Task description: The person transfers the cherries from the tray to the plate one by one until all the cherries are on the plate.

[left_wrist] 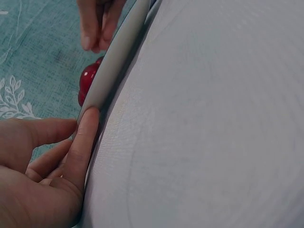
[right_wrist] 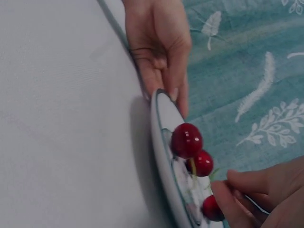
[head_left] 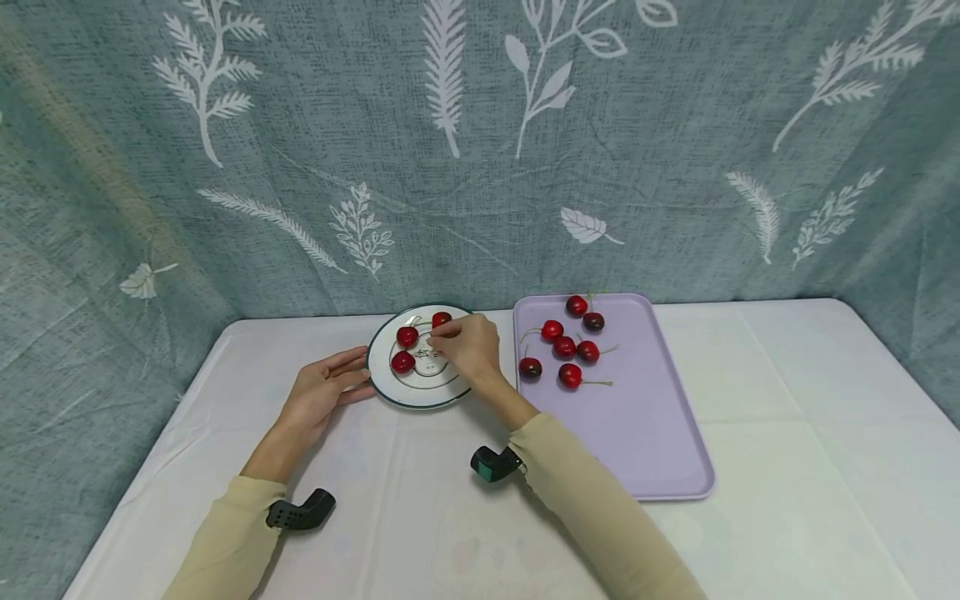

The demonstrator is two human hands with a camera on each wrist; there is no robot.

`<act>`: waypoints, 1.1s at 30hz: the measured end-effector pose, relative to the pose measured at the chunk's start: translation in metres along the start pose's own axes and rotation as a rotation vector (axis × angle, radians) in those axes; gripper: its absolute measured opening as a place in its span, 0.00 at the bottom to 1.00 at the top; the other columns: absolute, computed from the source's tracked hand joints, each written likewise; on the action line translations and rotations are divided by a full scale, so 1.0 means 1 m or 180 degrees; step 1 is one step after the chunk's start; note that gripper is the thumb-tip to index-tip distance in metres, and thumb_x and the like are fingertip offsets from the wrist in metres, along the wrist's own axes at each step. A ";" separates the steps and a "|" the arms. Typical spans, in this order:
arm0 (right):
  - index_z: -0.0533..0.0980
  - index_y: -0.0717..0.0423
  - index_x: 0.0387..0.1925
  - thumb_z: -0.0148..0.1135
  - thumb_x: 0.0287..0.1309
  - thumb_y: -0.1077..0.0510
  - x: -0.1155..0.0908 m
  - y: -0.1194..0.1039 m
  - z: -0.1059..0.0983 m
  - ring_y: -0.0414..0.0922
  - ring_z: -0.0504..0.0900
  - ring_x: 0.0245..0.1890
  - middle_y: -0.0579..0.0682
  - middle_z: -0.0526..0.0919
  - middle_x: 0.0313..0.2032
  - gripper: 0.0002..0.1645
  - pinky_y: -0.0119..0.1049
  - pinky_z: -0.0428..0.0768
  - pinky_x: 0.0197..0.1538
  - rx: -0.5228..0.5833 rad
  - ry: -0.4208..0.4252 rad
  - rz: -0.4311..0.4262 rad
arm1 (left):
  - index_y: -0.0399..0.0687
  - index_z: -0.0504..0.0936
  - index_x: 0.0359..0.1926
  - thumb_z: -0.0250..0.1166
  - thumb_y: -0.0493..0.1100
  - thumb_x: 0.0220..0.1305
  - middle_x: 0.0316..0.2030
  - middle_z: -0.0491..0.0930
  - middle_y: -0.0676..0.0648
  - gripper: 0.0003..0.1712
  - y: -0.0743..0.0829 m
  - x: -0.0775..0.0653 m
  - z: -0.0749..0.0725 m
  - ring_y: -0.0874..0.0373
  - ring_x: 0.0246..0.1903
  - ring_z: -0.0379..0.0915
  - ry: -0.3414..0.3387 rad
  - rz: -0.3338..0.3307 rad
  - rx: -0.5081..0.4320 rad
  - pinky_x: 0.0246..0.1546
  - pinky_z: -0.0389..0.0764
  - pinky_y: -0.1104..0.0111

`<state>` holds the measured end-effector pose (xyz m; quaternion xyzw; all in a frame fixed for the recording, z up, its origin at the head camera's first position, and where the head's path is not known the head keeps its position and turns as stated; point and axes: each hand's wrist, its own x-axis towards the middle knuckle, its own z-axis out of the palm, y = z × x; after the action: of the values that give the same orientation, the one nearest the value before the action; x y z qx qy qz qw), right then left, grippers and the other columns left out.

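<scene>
My left hand holds the left rim of a white plate with a dark edge, its digits on either side of that rim in the left wrist view. Two red cherries lie on the plate's left part. A third cherry is at its back, right by the fingertips of my right hand. Those fingertips are pinched together over the plate. In the right wrist view they partly cover this cherry; whether they grip its fruit or its stem is hidden.
A purple tray stands right of the plate, with several stemmed cherries in its back half. White cloth covers the table. A green patterned curtain hangs directly behind the plate and tray.
</scene>
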<state>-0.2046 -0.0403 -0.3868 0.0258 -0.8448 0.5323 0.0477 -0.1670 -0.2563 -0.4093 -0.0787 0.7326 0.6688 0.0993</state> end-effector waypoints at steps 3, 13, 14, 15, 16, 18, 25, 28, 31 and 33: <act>0.88 0.62 0.30 0.72 0.53 0.64 0.001 -0.002 -0.007 0.43 0.87 0.25 0.54 0.88 0.25 0.03 0.21 0.81 0.27 0.0155 -0.0182 -0.0017 | 0.33 0.58 0.73 0.53 0.29 0.70 0.69 0.59 0.30 0.32 0.000 0.000 0.000 0.69 0.40 0.79 0.0006 0.0001 0.0021 0.49 0.85 0.70; 0.86 0.65 0.35 0.69 0.56 0.66 0.005 -0.016 -0.042 0.45 0.87 0.31 0.56 0.88 0.33 0.06 0.38 0.89 0.40 0.0452 -0.0801 0.0080 | 0.34 0.58 0.73 0.54 0.29 0.71 0.69 0.60 0.32 0.32 0.002 0.001 0.003 0.69 0.41 0.79 0.0068 -0.0028 0.0058 0.49 0.85 0.70; 0.86 0.65 0.36 0.69 0.56 0.66 0.005 -0.017 -0.047 0.47 0.88 0.32 0.56 0.88 0.33 0.06 0.40 0.89 0.41 0.0471 -0.0836 0.0069 | 0.34 0.58 0.73 0.54 0.29 0.71 0.68 0.60 0.32 0.32 0.002 0.001 0.004 0.69 0.41 0.79 0.0071 -0.0027 0.0059 0.49 0.85 0.70; 0.86 0.65 0.36 0.69 0.56 0.66 0.005 -0.019 -0.052 0.48 0.88 0.33 0.57 0.88 0.34 0.06 0.42 0.89 0.42 0.0481 -0.0868 0.0056 | 0.34 0.58 0.73 0.54 0.30 0.71 0.68 0.60 0.32 0.31 0.002 0.001 0.004 0.69 0.41 0.79 0.0074 -0.0025 0.0056 0.49 0.85 0.70; 0.86 0.66 0.37 0.69 0.57 0.66 0.005 -0.019 -0.057 0.50 0.88 0.34 0.57 0.88 0.35 0.07 0.43 0.89 0.43 0.0510 -0.0895 0.0039 | 0.34 0.58 0.73 0.54 0.30 0.71 0.68 0.61 0.32 0.31 0.002 0.001 0.004 0.69 0.41 0.79 0.0076 -0.0024 0.0053 0.49 0.84 0.70; 0.86 0.65 0.38 0.69 0.57 0.65 0.004 -0.020 -0.069 0.51 0.88 0.36 0.57 0.88 0.36 0.08 0.43 0.89 0.44 0.0489 -0.0911 0.0036 | 0.34 0.58 0.73 0.54 0.30 0.71 0.68 0.61 0.32 0.31 0.003 0.001 0.005 0.69 0.41 0.79 0.0083 -0.0030 0.0043 0.49 0.84 0.70; 0.86 0.63 0.40 0.69 0.57 0.64 0.008 -0.010 -0.112 0.50 0.87 0.38 0.56 0.88 0.38 0.09 0.45 0.88 0.47 0.0394 -0.0856 0.0197 | 0.35 0.58 0.73 0.54 0.30 0.71 0.69 0.60 0.32 0.32 0.004 0.001 0.007 0.69 0.41 0.79 0.0117 -0.0083 0.0052 0.49 0.85 0.70; 0.86 0.60 0.41 0.70 0.57 0.62 0.012 -0.002 -0.129 0.48 0.87 0.36 0.55 0.88 0.38 0.09 0.44 0.89 0.43 0.0097 -0.0799 0.0163 | 0.35 0.58 0.73 0.54 0.30 0.71 0.69 0.60 0.32 0.32 0.004 0.001 0.007 0.69 0.41 0.79 0.0113 -0.0096 0.0060 0.49 0.85 0.70; 0.86 0.61 0.40 0.69 0.58 0.61 0.013 0.006 -0.144 0.51 0.87 0.38 0.56 0.88 0.38 0.09 0.46 0.89 0.42 -0.0023 -0.0791 0.0141 | 0.35 0.58 0.73 0.54 0.30 0.71 0.69 0.60 0.32 0.31 0.004 0.001 0.006 0.70 0.41 0.78 0.0107 -0.0089 0.0083 0.49 0.85 0.70; 0.86 0.62 0.40 0.69 0.58 0.62 0.012 0.012 -0.151 0.53 0.87 0.38 0.57 0.88 0.38 0.09 0.47 0.89 0.43 -0.0065 -0.0793 0.0131 | 0.35 0.58 0.73 0.53 0.30 0.71 0.69 0.60 0.32 0.31 0.005 0.000 0.006 0.70 0.41 0.78 0.0101 -0.0084 0.0076 0.49 0.85 0.70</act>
<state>-0.2100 0.1011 -0.3312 0.0739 -0.8499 0.5172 -0.0683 -0.1681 -0.2499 -0.4055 -0.0978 0.7409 0.6573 0.0974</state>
